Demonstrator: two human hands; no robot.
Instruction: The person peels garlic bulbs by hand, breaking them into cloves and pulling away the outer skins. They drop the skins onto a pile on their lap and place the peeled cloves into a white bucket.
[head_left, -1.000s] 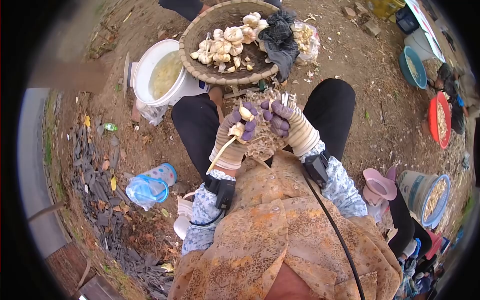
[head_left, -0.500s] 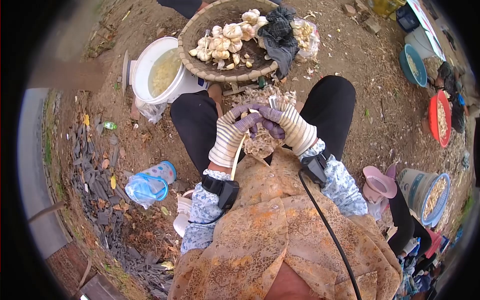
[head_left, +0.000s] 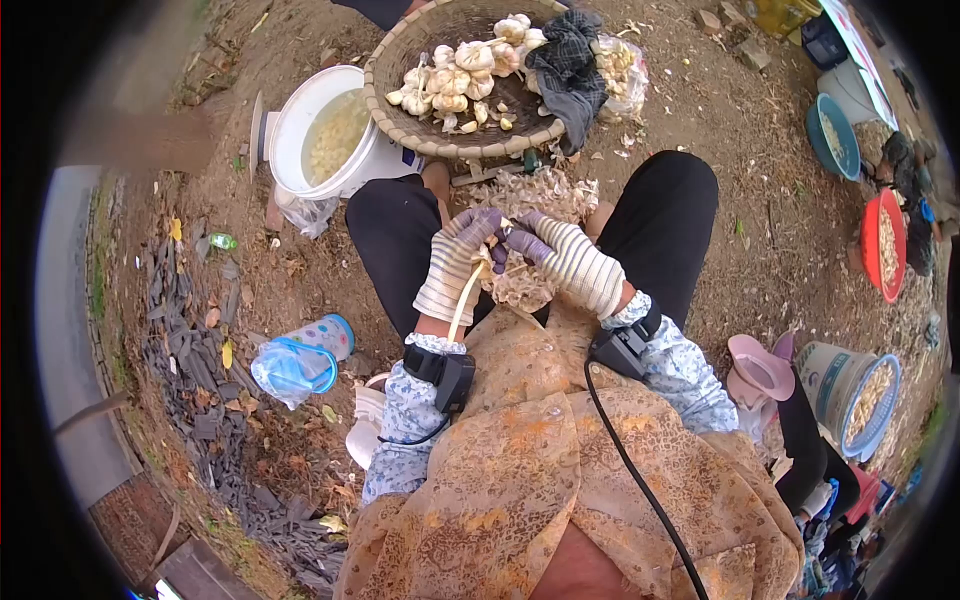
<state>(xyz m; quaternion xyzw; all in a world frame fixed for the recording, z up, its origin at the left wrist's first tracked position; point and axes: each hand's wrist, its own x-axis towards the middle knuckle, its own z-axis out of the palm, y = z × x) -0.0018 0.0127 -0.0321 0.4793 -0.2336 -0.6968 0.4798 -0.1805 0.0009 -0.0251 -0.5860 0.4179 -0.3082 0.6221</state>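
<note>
My left hand (head_left: pixel 458 262), in a striped glove with purple fingertips, is closed around a garlic head (head_left: pixel 486 268), mostly hidden by the fingers. Its pale stem (head_left: pixel 464 303) hangs down over the wrist. My right hand (head_left: pixel 568 258), gloved alike, meets the left fingertips with thumb and fingers pinched together at the garlic's top. A small dark bit shows between the fingertips, too small to name. Below and beyond both hands lies a heap of garlic skins (head_left: pixel 545 195) between the knees.
A woven basket (head_left: pixel 385 115) of garlic heads with a dark cloth (head_left: pixel 568 75) stands ahead. Left of it is a white bucket (head_left: pixel 290 140) holding peeled cloves in water. To the right stand a teal basin (head_left: pixel 845 155), a red basin (head_left: pixel 870 240) and a pink hat (head_left: pixel 760 370).
My right hand has shifted slightly left and turned, its fingertips now lower at the garlic. A greyish metal-looking piece above the right fingers is no longer visible. The view has shifted slightly.
</note>
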